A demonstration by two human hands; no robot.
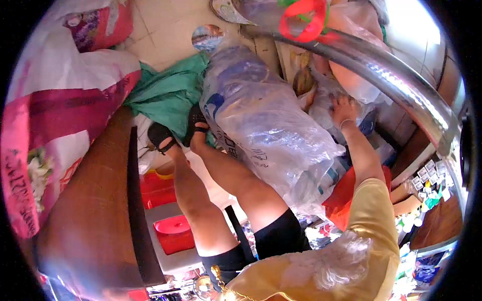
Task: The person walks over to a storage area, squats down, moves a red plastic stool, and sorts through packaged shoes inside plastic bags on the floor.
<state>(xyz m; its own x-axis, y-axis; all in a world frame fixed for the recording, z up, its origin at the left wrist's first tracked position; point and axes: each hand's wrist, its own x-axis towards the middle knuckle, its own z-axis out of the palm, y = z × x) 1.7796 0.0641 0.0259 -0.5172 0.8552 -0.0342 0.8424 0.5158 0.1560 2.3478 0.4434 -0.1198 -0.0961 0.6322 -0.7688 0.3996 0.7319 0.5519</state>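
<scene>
My right hand (pixel 345 109) reaches out at the upper right, its fingers curled into the crumpled clear plastic bag (pixel 324 100). A bracelet is on that wrist. Left of this hand lies a large clear plastic bundle (pixel 271 118) with blue and white contents and dark printing. An orange-pink item in clear plastic (pixel 351 75) is just above the hand. Below the forearm sits a red-orange item (pixel 341 198). My left hand is not in the picture.
A curved shiny metal bar (pixel 386 78) with a red ribbon (pixel 304 22) crosses the upper right. Green cloth (pixel 168 93) lies near my feet. At the left are pink and white sacks (pixel 60 110) and a brown panel (pixel 95 200). Red stools (pixel 173 233) stand beside my legs.
</scene>
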